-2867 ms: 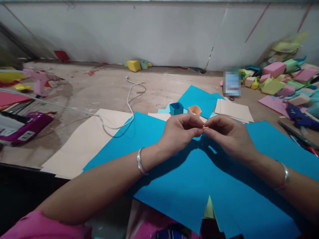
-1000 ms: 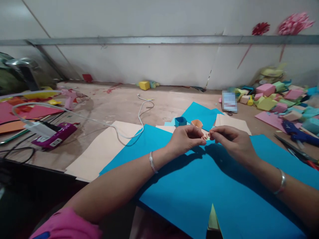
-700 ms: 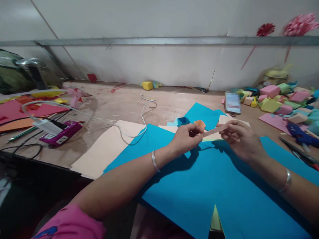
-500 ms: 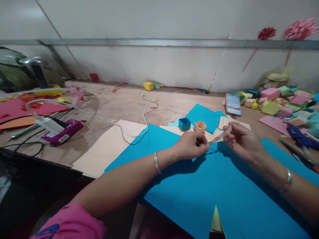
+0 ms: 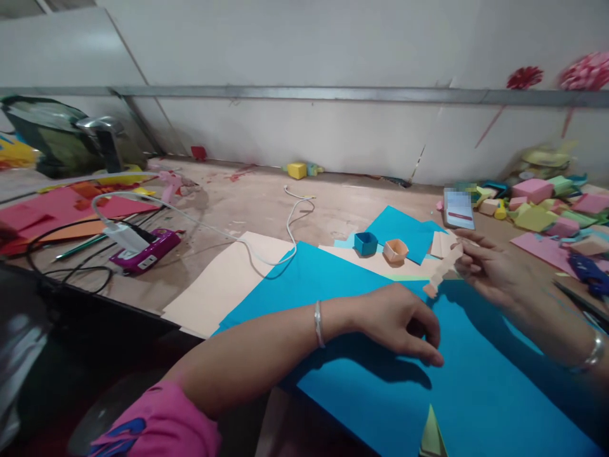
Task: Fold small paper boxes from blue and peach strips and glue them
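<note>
Pinched between the thumb and fingers of my right hand point(image 5: 483, 261) is a creased peach paper strip point(image 5: 442, 271), its zigzag free end hanging down to the left. My left hand point(image 5: 404, 320) hovers low over a large blue paper sheet point(image 5: 476, 362). Its fingers are loosely bent with a gap to the thumb, and nothing shows in them. Beyond my hands a small blue folded paper box point(image 5: 365, 244) and a peach one point(image 5: 396, 252) stand side by side. Behind them lies a smaller blue sheet point(image 5: 392, 222).
A phone point(image 5: 459, 208) and a pile of coloured paper boxes point(image 5: 542, 203) lie at the right, with scissors point(image 5: 578, 301) and a blue glue gun point(image 5: 590, 270) nearer. Leftward are peach sheets point(image 5: 214, 285), a white cable point(image 5: 247, 251) and a purple power adapter point(image 5: 147, 252).
My left hand has let go of the peach strip and moved down and toward me. The strip now hangs from my right hand alone. The whole view has shifted slightly.
</note>
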`<act>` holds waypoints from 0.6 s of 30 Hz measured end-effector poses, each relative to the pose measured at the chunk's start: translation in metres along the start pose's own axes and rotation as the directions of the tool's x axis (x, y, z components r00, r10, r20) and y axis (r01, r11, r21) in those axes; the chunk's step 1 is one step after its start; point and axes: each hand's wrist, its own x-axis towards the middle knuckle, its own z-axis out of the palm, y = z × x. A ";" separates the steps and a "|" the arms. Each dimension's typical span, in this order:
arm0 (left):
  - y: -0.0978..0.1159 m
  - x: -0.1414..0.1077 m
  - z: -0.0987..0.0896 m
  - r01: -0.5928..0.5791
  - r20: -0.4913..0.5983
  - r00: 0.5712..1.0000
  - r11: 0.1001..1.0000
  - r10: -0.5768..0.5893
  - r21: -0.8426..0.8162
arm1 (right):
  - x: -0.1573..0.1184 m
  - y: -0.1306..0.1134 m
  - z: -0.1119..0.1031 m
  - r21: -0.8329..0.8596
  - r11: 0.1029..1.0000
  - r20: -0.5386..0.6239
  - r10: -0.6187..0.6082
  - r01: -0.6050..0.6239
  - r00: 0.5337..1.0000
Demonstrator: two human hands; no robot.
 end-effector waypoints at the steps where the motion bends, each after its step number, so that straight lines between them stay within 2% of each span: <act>1: 0.000 0.000 0.001 -0.029 0.021 0.999 0.999 0.029 0.032 | 0.002 -0.007 0.004 -0.019 1.000 0.006 0.013 -0.013 1.000; 4: -0.002 0.001 0.004 -0.077 0.045 0.996 0.991 0.072 0.112 | 0.007 -0.033 0.031 -0.069 0.997 0.039 -0.012 0.014 0.999; 6: -0.004 0.001 0.003 -0.087 0.025 0.996 0.985 0.085 0.151 | 0.008 -0.049 0.062 -0.084 0.991 0.125 -0.094 0.105 0.988; 8: -0.006 0.000 0.000 -0.089 -0.011 0.996 0.975 0.093 0.203 | 0.010 -0.061 0.101 -0.072 0.988 0.194 -0.122 0.138 0.973; 10: -0.007 -0.001 -0.004 -0.087 -0.031 0.995 0.955 0.100 0.283 | 0.012 -0.063 0.140 -0.055 0.985 0.264 -0.146 0.166 0.953; 13: -0.007 -0.001 -0.011 -0.065 -0.029 0.996 0.909 0.084 0.412 | 0.017 -0.047 0.186 -0.036 0.979 0.339 -0.175 0.198 0.924; 15: -0.008 -0.001 -0.015 -0.046 -0.019 0.998 0.880 0.063 0.473 | 0.022 -0.028 0.198 -0.087 0.970 0.377 -0.179 0.227 0.909; 16: -0.008 -0.001 -0.017 -0.043 -0.007 0.999 0.869 0.053 0.493 | 0.027 -0.019 0.198 -0.141 0.960 0.385 -0.172 0.242 0.907; 18: -0.009 -0.001 -0.019 -0.043 -0.001 0.999 0.837 0.052 0.545 | 0.040 -0.005 0.182 -0.300 0.901 0.358 -0.199 0.314 0.912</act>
